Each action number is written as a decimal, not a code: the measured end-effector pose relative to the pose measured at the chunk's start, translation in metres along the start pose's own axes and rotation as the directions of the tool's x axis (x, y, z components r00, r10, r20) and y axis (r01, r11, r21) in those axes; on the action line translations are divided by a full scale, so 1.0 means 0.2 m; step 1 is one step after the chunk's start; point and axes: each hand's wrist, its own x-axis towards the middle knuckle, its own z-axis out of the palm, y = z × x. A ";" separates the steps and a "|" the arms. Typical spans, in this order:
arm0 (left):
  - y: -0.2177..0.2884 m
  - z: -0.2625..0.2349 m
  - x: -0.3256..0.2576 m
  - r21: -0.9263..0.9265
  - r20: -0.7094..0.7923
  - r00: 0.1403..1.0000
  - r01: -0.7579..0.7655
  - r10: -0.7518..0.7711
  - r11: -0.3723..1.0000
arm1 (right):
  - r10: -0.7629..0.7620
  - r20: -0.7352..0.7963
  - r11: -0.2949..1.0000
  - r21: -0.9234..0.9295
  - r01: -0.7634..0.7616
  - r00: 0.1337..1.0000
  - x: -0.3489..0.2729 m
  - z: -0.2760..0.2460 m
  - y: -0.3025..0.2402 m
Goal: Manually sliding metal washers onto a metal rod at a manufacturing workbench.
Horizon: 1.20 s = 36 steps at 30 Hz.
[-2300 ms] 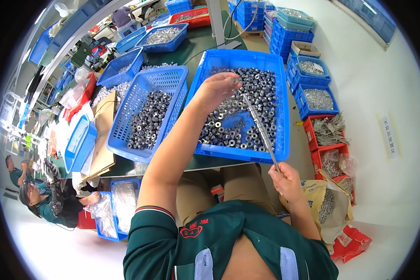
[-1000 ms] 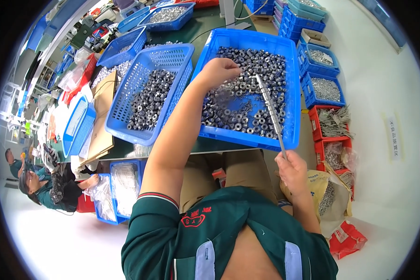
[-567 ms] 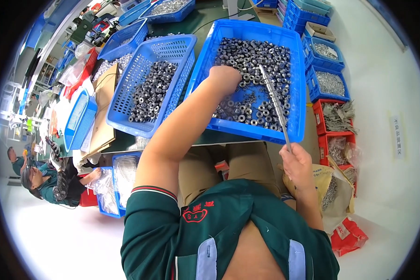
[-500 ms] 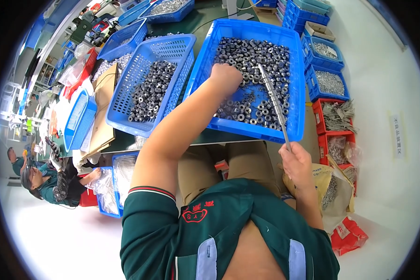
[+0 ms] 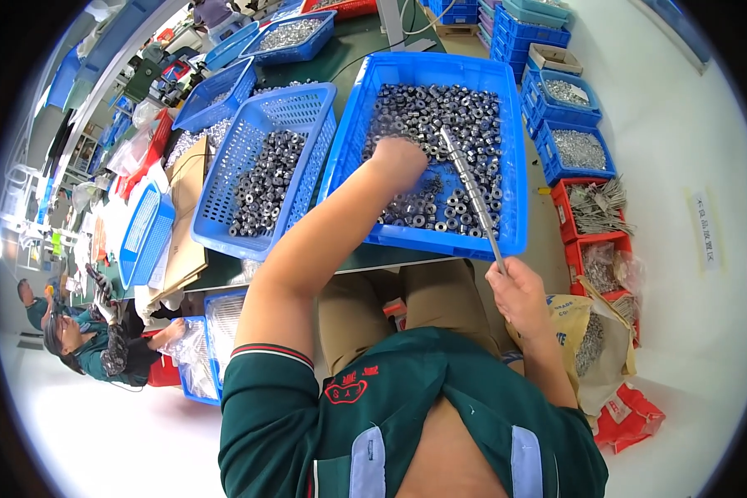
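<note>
A blue plastic tray (image 5: 518,166) stands in front of me, holding many small dark metal rings (image 5: 440,104) that look like nuts or bushings. Over the left part of the heap is my left hand (image 5: 400,164), smeared by motion; its fingers are hidden, so whether they hold a ring does not show. My right hand (image 5: 519,295) is closed around the lower end of a thin metal rod (image 5: 496,251). The rod slants up and left across the tray, with several shiny rings (image 5: 473,189) threaded along its upper part.
To the left stands a perforated blue basket (image 5: 212,195) with more rings, beside brown cardboard (image 5: 187,220). Stacked blue bins (image 5: 548,153) and red bins (image 5: 560,203) line the right wall. A yellow sack (image 5: 568,319) leans beside my right arm. Another person (image 5: 100,344) sits at far left.
The whole view has shifted slightly. My left hand has moved a little nearer to me over the rings and is now blurred. My right hand still holds the rod.
</note>
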 end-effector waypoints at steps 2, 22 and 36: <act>0.01 -0.01 -0.01 0.010 0.027 0.999 0.030 -0.030 0.999 | -0.002 -0.003 1.000 -0.007 0.002 1.000 0.00 0.00 0.00; -0.16 -0.09 0.00 -0.759 0.035 0.993 -0.047 -0.113 -0.649 | -0.015 0.028 1.000 0.002 0.015 0.999 0.01 -0.02 0.02; -0.10 -0.12 -0.01 -0.779 0.033 0.986 -0.079 -0.166 -0.622 | -0.011 0.039 1.000 0.017 0.011 0.999 0.01 -0.01 0.01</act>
